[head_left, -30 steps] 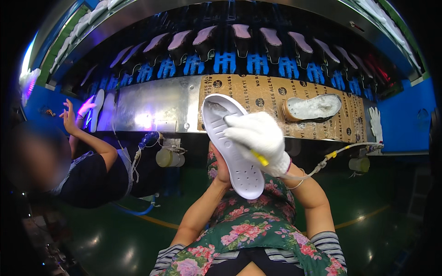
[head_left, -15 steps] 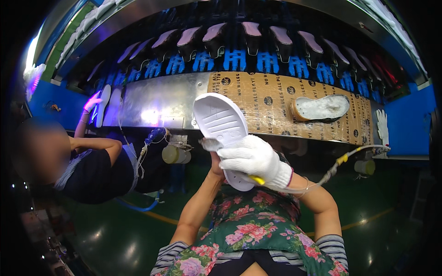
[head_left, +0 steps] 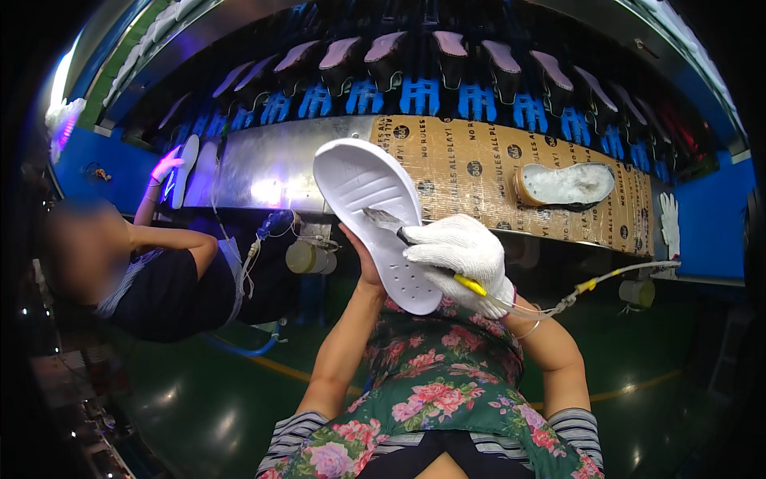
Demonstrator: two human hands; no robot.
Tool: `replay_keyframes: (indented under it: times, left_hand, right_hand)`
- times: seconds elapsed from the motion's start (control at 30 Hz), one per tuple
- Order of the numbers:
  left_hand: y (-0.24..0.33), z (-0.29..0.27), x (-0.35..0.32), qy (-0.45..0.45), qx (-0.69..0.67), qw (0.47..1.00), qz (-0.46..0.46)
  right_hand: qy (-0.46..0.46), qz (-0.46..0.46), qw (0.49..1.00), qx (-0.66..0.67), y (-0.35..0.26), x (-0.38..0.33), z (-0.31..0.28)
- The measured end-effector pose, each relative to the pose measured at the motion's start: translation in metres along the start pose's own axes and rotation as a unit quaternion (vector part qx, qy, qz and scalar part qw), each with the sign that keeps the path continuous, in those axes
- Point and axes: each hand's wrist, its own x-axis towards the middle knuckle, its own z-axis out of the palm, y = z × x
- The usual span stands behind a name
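My bare left hand (head_left: 366,259) holds a white shoe sole (head_left: 351,172) from beneath, tilted up in front of me. Ridges run across the sole's wide end, and small holes dot the narrow end. A knit glove covers my right hand (head_left: 467,259), which is closed on a brush (head_left: 383,218) whose bristles rest on the middle of the sole. A thin clear hose with yellow pieces runs from this hand toward the right side of the bench. Part of my left hand is hidden behind the sole.
Brown printed cardboard (head_left: 447,172) covers part of the metal bench (head_left: 263,160). On it lies a tan-edged sole (head_left: 566,185) with a whitish coating. Beyond pass several pink-bottomed shoes on blue holders (head_left: 419,97). A white glove (head_left: 669,223) lies right; a co-worker (head_left: 167,275) works left.
The brush has gone from the sole's left edge to its middle. The sole has shifted slightly left and up, and my right hand has moved right, off its narrow end.
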Motion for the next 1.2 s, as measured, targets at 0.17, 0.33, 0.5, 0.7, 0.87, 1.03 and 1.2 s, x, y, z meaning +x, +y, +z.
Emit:
replay_keyframes:
  times: [0.17,0.33,0.5,0.7,0.87,1.03,1.2]
  left_hand:
    - [0.005,-0.002,0.012,-0.073,-0.044,0.996,-0.037]
    - [0.010,0.001,0.020,-0.105,-0.075,0.992,0.011]
    - [0.016,-0.006,0.034,-0.120,-0.057,0.991,0.028]
    - [0.022,0.004,0.039,-0.105,-0.060,0.991,0.049]
    - [0.033,-0.017,0.047,-0.105,-0.077,0.991,0.032]
    - [0.041,-0.007,0.058,-0.144,-0.048,0.988,-0.022]
    - [0.049,-0.009,0.067,-0.185,-0.012,0.980,-0.066]
  right_hand:
    - [-0.053,-0.054,0.997,0.024,-0.017,-0.011,0.019]
    - [-0.005,-0.031,0.999,0.039,-0.002,-0.006,0.012]
    - [-0.066,-0.057,0.996,0.020,-0.018,-0.017,0.020]
    - [-0.043,-0.045,0.998,-0.029,-0.005,-0.020,0.016]
    - [-0.090,-0.053,0.989,0.105,-0.012,-0.025,0.020]
    - [-0.018,-0.050,0.998,-0.020,-0.007,-0.027,0.024]
    - [-0.111,-0.029,0.986,0.119,-0.013,-0.038,0.027]
